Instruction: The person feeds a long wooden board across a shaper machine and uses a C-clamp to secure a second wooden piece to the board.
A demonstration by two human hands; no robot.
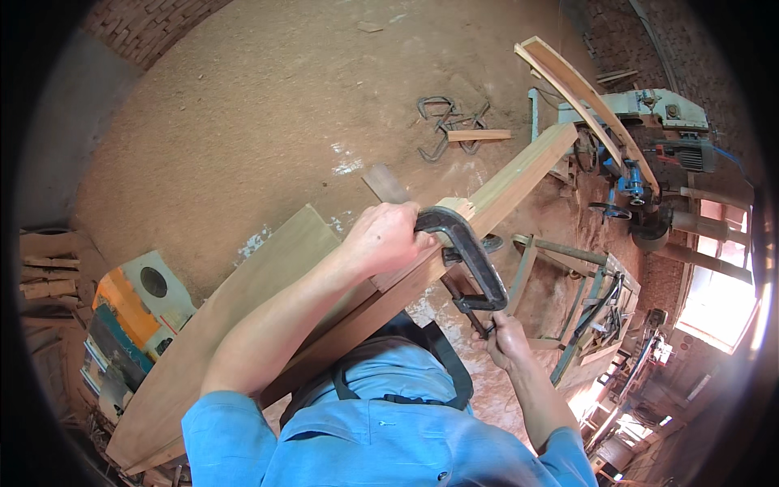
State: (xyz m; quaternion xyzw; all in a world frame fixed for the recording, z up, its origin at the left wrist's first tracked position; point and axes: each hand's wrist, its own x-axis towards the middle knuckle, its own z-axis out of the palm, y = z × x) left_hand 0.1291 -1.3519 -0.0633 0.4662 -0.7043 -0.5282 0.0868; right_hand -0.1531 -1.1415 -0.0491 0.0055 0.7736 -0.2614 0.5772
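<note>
A black metal G-clamp [478, 259] sits across a long wooden beam [517, 176] in front of me. My left hand [392, 237] is closed around the clamp's upper end, against the top of the wood. Below the beam, my right hand [504, 342] grips the handle at the lower end of the clamp's screw [467, 313]. A thin piece of wood with a splintered end [456, 206] lies on the beam beside the clamp. A broad wooden panel [243, 316] extends from the beam towards the lower left, partly hidden by my left forearm.
More G-clamps [435, 137] and a wood strip [479, 135] lie on the dusty floor ahead. Woodworking machinery [633, 109] with long curved boards [584, 91] stands at right. Nearer is a frame cart [578, 304] holding tools. An orange and grey machine [137, 304] stands left.
</note>
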